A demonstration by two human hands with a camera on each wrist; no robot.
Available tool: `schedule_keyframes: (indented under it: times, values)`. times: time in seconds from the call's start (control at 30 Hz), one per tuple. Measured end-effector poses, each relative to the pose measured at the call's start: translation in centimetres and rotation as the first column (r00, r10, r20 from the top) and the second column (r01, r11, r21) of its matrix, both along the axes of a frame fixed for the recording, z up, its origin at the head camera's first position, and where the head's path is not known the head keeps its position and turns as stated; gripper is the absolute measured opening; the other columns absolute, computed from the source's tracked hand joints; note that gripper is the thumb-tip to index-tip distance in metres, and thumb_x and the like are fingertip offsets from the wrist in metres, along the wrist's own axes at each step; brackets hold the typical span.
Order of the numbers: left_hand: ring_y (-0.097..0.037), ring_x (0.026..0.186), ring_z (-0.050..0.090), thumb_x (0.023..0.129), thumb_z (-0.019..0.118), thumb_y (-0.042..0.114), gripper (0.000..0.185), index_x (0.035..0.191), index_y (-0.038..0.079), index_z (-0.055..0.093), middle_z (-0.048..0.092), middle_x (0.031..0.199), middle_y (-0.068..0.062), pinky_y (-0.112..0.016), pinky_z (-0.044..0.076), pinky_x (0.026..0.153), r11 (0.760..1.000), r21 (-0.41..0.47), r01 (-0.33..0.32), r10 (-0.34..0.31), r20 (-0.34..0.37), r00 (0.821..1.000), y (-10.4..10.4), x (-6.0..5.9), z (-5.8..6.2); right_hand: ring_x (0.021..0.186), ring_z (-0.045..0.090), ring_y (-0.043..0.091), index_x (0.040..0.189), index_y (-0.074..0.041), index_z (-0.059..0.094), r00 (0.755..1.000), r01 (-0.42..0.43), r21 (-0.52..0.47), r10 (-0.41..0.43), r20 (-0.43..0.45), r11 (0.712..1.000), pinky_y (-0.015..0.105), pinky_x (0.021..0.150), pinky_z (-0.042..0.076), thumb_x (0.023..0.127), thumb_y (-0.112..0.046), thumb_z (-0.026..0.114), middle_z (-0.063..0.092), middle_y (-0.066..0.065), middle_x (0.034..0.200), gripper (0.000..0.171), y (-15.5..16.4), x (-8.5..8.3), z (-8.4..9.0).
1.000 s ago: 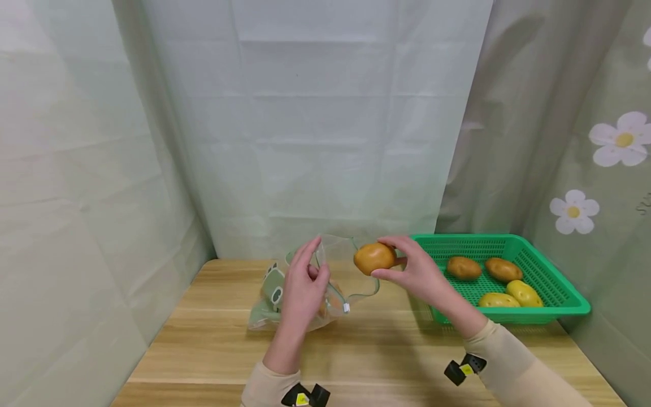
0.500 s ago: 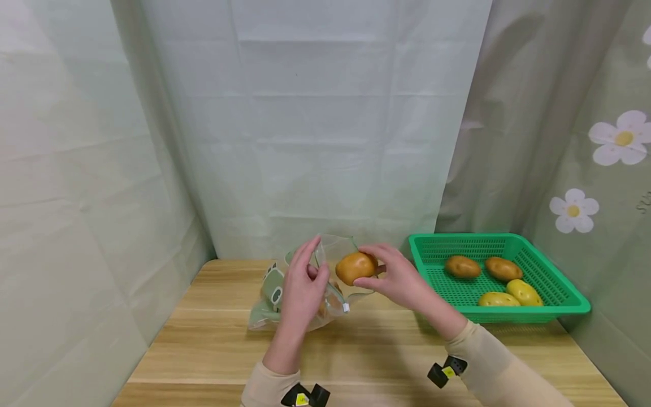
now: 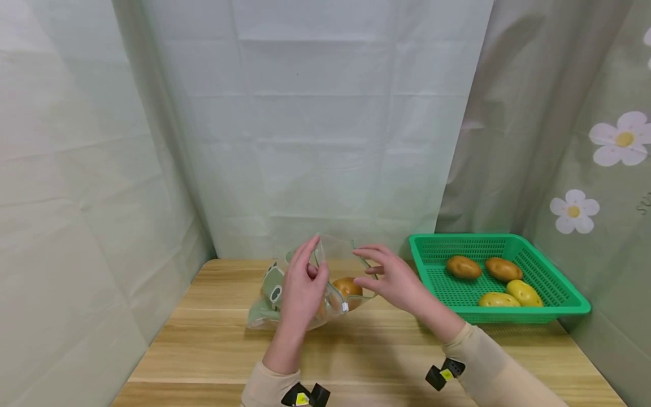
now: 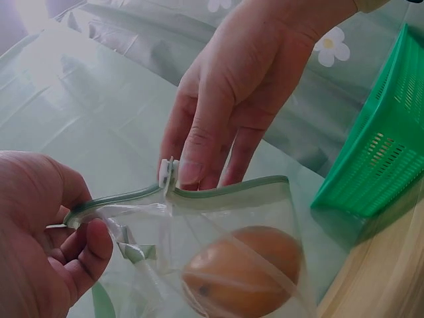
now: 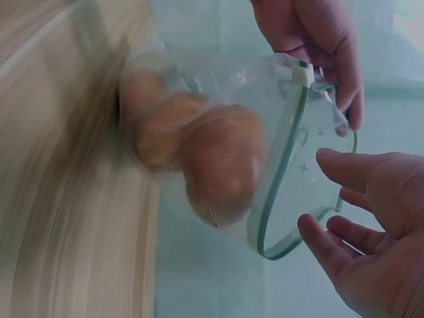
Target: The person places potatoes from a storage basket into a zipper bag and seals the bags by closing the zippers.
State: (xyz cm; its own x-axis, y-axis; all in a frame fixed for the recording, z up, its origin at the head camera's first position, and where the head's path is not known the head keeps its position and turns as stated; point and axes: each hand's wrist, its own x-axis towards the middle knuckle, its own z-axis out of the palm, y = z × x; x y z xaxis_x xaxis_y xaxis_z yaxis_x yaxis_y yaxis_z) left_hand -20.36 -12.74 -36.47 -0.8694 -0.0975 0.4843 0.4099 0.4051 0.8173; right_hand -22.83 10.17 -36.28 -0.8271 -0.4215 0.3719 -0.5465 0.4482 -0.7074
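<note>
Left hand point(image 3: 304, 285): pinches the rim of the clear bag point(image 3: 272, 286).
Right hand point(image 3: 394, 280): holds nothing, its thumb and fingers wide apart at the bag mouth.
Orange-brown potato point(image 3: 348, 287): lies inside the bag, near its mouth.
Green basket point(image 3: 539, 312): holds 2 brown potatoes point(image 3: 463, 267), 2 yellow potatoes point(image 3: 524, 293).

Zip bag point(image 5: 278, 159): one is gaping
Bagged potatoes point(image 5: 225, 162): at least three are showing
Green basket point(image 3: 519, 314): one is holding two brown potatoes point(image 3: 463, 267) point(image 3: 503, 269), two yellow potatoes point(image 3: 498, 299) point(image 3: 525, 293)

Wood-grain table point(image 3: 203, 350) under green basket point(image 3: 553, 280) and, seemingly, clear bag point(image 3: 274, 289).
</note>
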Motion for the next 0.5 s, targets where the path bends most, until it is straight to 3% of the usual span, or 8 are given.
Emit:
schedule_keyframes:
  times: [0.13, 0.33, 0.5]
  values:
    - [-0.016, 0.071, 0.055, 0.103, 0.068, 0.005, 0.060, 0.161, 0.016, 0.059, 0.055, 0.160, -0.003, -0.024, 0.047, 0.058, 1.000, 0.005, -0.003, 0.003, -0.001, 1.000, 0.0, 0.0, 0.0, 0.127, 0.068, 0.040, 0.151, -0.008, 0.067, 0.998, 0.041, -0.008, -0.041, -0.055, 0.999, 0.049, 0.102, 0.060, 0.097, -0.010, 0.086, 0.055, 0.014, 0.155, 0.057, 1.1, 0.0, -0.2]
    - [-0.015, 0.069, 0.053, 0.103, 0.067, 0.006, 0.059, 0.161, 0.017, 0.059, 0.055, 0.161, -0.003, -0.023, 0.045, 0.058, 1.000, 0.012, -0.001, 0.001, -0.002, 1.000, 0.1, 0.0, 0.0, 0.129, 0.064, 0.037, 0.152, -0.011, 0.066, 0.976, 0.185, 0.074, -0.174, -0.131, 0.980, 0.055, 0.104, 0.058, 0.098, -0.015, 0.086, 0.057, 0.013, 0.157, 0.058, 3.7, -0.2, -0.7]
    - [-0.016, 0.069, 0.053, 0.104, 0.067, 0.007, 0.059, 0.161, 0.017, 0.059, 0.055, 0.160, -0.003, -0.024, 0.045, 0.058, 1.000, 0.008, -0.003, 0.003, -0.002, 1.000, 0.1, 0.0, 0.0, 0.149, 0.047, 0.044, 0.159, -0.010, 0.060, 0.956, 0.265, 0.149, -0.239, -0.172, 0.953, 0.069, 0.113, 0.045, 0.100, -0.019, 0.085, 0.051, 0.015, 0.165, 0.065, 5.6, -0.4, -1.2]
